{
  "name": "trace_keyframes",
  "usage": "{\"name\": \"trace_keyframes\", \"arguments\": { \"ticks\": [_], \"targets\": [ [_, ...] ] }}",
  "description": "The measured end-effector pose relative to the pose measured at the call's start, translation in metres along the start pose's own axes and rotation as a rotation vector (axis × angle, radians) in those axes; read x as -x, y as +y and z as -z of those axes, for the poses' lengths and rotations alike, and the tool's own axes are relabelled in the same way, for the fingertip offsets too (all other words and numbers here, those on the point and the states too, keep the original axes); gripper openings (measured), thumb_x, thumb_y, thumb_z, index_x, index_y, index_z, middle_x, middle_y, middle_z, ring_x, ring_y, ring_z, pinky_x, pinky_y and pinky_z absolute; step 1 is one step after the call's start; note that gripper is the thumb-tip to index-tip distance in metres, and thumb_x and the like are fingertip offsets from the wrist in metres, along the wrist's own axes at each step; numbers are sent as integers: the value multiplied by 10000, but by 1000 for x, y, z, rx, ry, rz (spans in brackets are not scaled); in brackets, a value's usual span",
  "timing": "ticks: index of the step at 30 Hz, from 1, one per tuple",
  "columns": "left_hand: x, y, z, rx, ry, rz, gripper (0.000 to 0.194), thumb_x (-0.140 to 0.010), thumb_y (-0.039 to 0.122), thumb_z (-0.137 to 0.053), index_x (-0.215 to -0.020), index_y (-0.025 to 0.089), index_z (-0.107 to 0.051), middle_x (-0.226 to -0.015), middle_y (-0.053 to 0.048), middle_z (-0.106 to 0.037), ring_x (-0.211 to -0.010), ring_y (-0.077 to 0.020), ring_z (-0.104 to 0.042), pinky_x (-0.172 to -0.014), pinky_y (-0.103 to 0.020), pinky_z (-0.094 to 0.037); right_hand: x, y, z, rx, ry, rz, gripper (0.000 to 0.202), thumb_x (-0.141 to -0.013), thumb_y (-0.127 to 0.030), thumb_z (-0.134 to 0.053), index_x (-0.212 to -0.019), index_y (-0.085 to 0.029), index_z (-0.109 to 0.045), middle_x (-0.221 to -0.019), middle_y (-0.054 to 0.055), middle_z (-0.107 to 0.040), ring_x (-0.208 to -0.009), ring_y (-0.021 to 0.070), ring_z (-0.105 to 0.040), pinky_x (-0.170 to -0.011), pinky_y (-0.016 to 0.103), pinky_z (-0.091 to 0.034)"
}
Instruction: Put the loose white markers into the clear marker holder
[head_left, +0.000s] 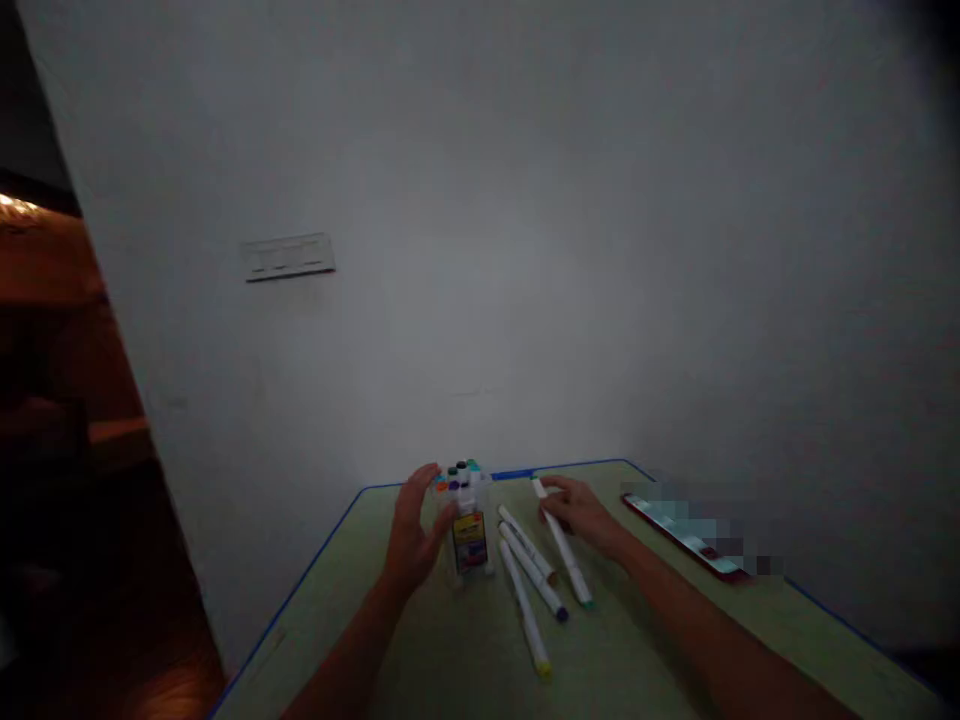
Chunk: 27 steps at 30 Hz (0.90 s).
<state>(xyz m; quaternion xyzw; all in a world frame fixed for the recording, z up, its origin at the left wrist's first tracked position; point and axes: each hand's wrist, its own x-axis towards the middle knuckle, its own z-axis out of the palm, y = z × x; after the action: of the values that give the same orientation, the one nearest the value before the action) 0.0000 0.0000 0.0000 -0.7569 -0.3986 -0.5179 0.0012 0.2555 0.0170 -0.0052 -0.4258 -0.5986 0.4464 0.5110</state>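
My left hand (414, 530) is closed around the side of a clear marker case (470, 542) with a yellow and dark label. Several markers with coloured caps, among them orange, purple, black and green, stand upright in it. My right hand (576, 508) grips a white marker (561, 545) with green ends between thumb and fingers; it slants down toward me. Between the hands lie three white markers: one with a brownish end (529, 546), one with a dark blue end (534, 573) and one with a yellow end (525, 610).
The pale green table (442, 660) has a blue edge and stands against a grey wall (480, 250). A flat device with a lit screen and dark red border (675, 530) lies at the right, partly blurred. A switch plate (289, 257) is on the wall; a dark room opens at left.
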Motion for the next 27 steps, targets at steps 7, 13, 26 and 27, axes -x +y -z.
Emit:
{"name": "trace_keyframes", "arguments": {
  "ticks": [7,13,26,27],
  "targets": [
    [3,-1,-1,95,-22,-3,413,-844,339,-430,-1241,249,-365,-1337,-63,-342,-1261,-188,-290,-1062,-429,-252,1,-76,4,-309,280,310,594,-630,-329,-621,-1150,-163,-386,-649,10,-650,-386,75,-416,-373,206,-332],
    [5,-1,-4,126,-14,-5,393,-852,317,-415,-1241,275,-371,-1361,-50,-302,-1281,-187,-250,-1073,-447,-230,-13,-143,-43,-68,200,614,444,-690,-288,-556,-1087,-210,-372,-654,-28,-607,-418,85,-465,-396,202,-382],
    [6,6,-3,103,2,46,450,-841,335,-429,-1261,256,-288,-1337,-61,-333,-1252,-182,-302,-1054,-417,-268,-37,-112,-77,308,-16,558,265,-730,-204,-485,-995,-220,-481,-590,-58,-494,-461,91,-482,-443,195,-362],
    [6,5,-4,105,2,53,449,-843,337,-426,-1262,267,-283,-1340,-51,-329,-1256,-177,-294,-1058,-418,-263,-38,-113,-79,319,-12,563,262,-733,-203,-485,-995,-218,-488,-593,-57,-492,-462,90,-484,-448,197,-363]
  ]
}}
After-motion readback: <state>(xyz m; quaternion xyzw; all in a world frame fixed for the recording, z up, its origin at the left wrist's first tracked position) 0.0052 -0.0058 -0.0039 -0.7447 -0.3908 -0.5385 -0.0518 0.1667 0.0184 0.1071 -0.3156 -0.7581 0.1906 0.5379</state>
